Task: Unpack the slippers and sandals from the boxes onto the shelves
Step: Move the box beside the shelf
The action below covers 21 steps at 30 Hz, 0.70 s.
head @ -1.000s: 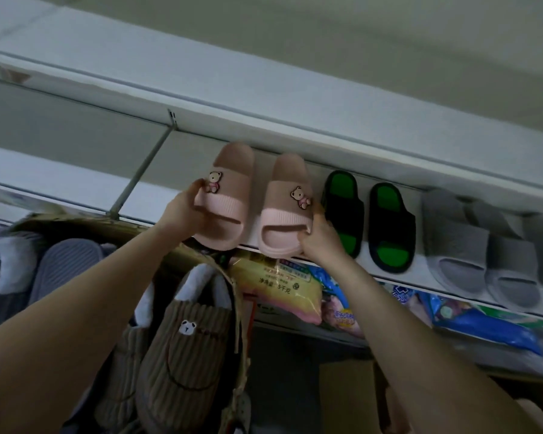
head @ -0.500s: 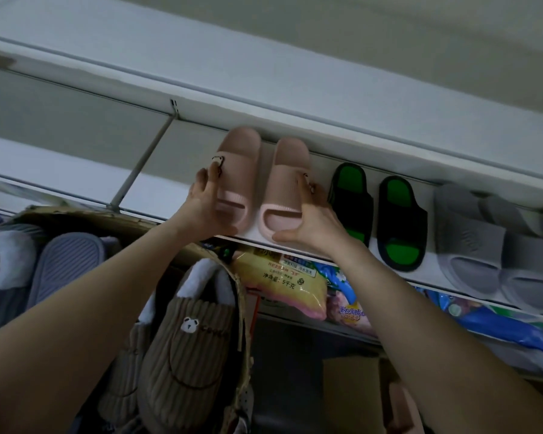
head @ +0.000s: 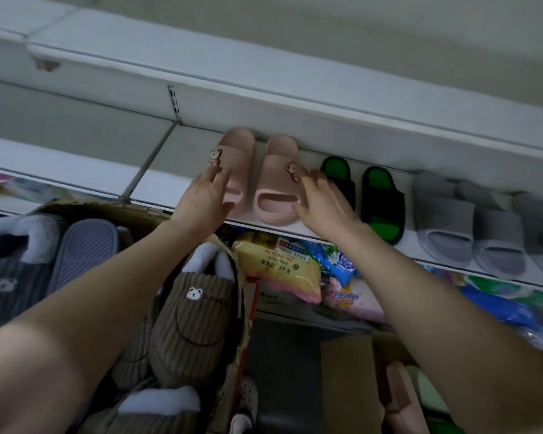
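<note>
Item: pink slippers (head: 257, 177), one pair, bear charms on straps. Set side by side on the white shelf (head: 176, 151), toes at the front lip, at 12 o'clock from the cardboard box (head: 113, 211). Left hand (head: 206, 202) and right hand (head: 322, 198) are laid against the outer sides, each grip apart, fingers straight. Risk: the pair could be tipped off the lip, or pushed into the black-green sandals (head: 362, 195) at 3 o'clock, if nudged unevenly.

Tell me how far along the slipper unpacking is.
Done: green-and-black sandals and grey slippers are on the shelf. In hand: left hand and right hand touch the pink slippers. Left: plush slippers remain in the box.
</note>
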Each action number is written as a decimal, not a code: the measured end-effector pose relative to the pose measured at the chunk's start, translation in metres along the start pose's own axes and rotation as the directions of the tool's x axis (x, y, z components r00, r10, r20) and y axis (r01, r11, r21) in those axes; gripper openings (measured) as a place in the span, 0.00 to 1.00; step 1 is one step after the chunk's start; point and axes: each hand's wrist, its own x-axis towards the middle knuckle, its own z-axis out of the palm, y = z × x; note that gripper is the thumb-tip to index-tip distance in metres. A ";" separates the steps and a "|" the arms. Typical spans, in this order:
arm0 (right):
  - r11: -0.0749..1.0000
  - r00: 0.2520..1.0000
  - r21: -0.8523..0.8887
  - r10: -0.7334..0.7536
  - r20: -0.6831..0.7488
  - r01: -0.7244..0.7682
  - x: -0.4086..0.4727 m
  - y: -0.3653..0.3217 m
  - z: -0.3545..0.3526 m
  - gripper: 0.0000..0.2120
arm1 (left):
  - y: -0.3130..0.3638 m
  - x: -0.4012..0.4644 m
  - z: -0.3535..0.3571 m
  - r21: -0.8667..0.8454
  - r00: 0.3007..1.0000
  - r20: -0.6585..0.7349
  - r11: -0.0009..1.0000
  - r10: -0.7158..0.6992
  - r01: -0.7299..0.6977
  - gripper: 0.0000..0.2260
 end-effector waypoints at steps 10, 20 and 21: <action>0.983 0.985 -0.183 -0.062 -0.159 0.032 -0.167 0.015 -0.047 0.29 | 0.110 -0.099 -0.045 0.031 0.956 -0.107 0.962 0.272 -0.270 0.22; 0.962 0.988 -0.259 0.052 -0.142 -0.088 -0.356 0.116 -0.047 0.24 | 0.252 -0.180 0.021 -0.086 0.898 -0.050 0.894 0.437 -0.440 0.21; 0.960 0.987 -0.260 0.071 -0.141 -0.106 -0.372 0.130 -0.044 0.23 | 0.267 -0.186 0.034 -0.098 0.892 -0.037 0.887 0.450 -0.452 0.21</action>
